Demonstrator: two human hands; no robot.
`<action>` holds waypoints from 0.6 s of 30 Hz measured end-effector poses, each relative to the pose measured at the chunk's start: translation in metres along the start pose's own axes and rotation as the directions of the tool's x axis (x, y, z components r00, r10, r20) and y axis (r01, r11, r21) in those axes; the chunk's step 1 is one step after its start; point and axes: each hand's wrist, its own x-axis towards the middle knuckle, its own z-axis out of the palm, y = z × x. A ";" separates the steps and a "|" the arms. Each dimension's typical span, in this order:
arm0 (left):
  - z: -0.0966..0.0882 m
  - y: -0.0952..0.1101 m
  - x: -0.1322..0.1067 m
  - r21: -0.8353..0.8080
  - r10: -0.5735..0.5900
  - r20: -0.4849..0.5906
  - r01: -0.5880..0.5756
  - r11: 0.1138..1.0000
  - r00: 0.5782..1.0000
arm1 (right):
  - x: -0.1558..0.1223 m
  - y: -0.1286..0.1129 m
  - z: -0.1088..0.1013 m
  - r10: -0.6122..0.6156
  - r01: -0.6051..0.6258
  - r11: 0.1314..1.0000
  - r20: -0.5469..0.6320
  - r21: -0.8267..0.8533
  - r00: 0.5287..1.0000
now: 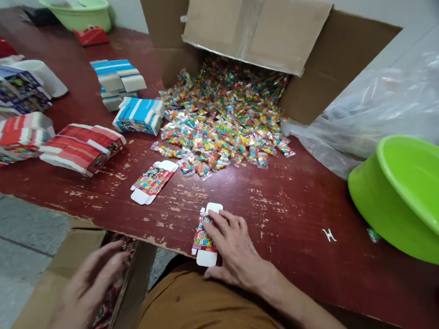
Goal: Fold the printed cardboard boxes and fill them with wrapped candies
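- Right hand (pixel 234 247): loosely spread, touching box (pixel 201 239); candy (pixel 219 134) at 12 o'clock.
- Left hand (pixel 88 284): blurred, open, seemingly empty, over carton (pixel 134 288), 8 o'clock.

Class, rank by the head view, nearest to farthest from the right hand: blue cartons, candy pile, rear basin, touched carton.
From the right hand:
1. Touched carton, under the hand.
2. Candy pile, ahead, by its near edge.
3. Blue cartons, ahead and left.
4. Rear basin, far back left.

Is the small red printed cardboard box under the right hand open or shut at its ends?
Open: on this box, white flaps stick out unfolded at both ends.
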 end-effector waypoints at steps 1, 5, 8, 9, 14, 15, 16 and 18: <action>0.018 0.010 -0.005 -0.005 -0.017 0.074 0.017 1.000 0.997 | -0.003 -0.003 0.003 -0.051 0.051 0.999 -0.045 -0.005 0.998; 0.076 0.045 -0.023 -0.171 -0.083 0.481 0.187 0.967 0.873 | -0.008 -0.010 0.006 -0.236 0.268 0.963 -0.416 0.019 0.878; 0.103 0.064 -0.027 -0.360 -0.066 0.769 0.515 0.778 0.636 | -0.003 -0.016 -0.007 -0.255 0.337 0.941 -0.597 0.028 0.760; 0.109 0.070 -0.026 -0.415 -0.031 0.809 0.607 0.677 0.587 | -0.001 -0.019 -0.012 -0.263 0.353 0.935 -0.615 0.027 0.743; 0.124 0.085 -0.014 -0.497 0.049 0.850 0.768 0.404 0.524 | 0.004 -0.035 -0.023 -0.317 0.404 0.915 -0.602 0.011 0.733; 0.124 0.085 -0.012 -0.498 0.058 0.847 0.751 0.433 0.528 | 0.003 -0.037 -0.023 -0.313 0.407 0.913 -0.595 0.026 0.740; 0.123 0.084 -0.011 -0.510 0.068 0.835 0.721 0.470 0.547 | 0.003 -0.037 -0.023 -0.300 0.406 0.912 -0.588 0.053 0.751; 0.120 0.080 -0.011 -0.552 0.092 0.788 0.633 0.543 0.608 | 0.002 -0.036 -0.025 -0.257 0.406 0.903 -0.581 0.139 0.772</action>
